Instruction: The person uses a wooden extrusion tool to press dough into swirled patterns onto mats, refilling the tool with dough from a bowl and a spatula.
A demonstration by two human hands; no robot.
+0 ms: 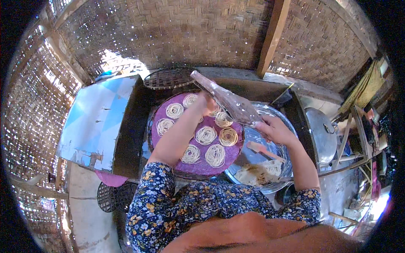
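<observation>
A long, brown-grey tool (230, 101) spotted with pale dough slants over the work area; I cannot make out its exact kind. At its lower right end, my right hand (274, 128) is closed around it. My left hand (206, 104) is against its left side, over the tray, with fingers blurred and partly hidden. Below lies a round tray (177, 164) with a purple sheet, bearing several coiled nests of pale noodles (206, 135). One nest (228, 137) looks yellower. Right of the tray, a wide metal basin (289, 122) holds pale dough (261, 172) and a pinkish-handled scraper (265, 151).
A blue-and-white panelled box (99, 120) stands at the left. Behind the tray is a round woven rack (168, 78). A large lidded metal pot (320, 135) sits at the right, near a wooden frame (346, 135). Woven bamboo walls (177, 33) enclose the space.
</observation>
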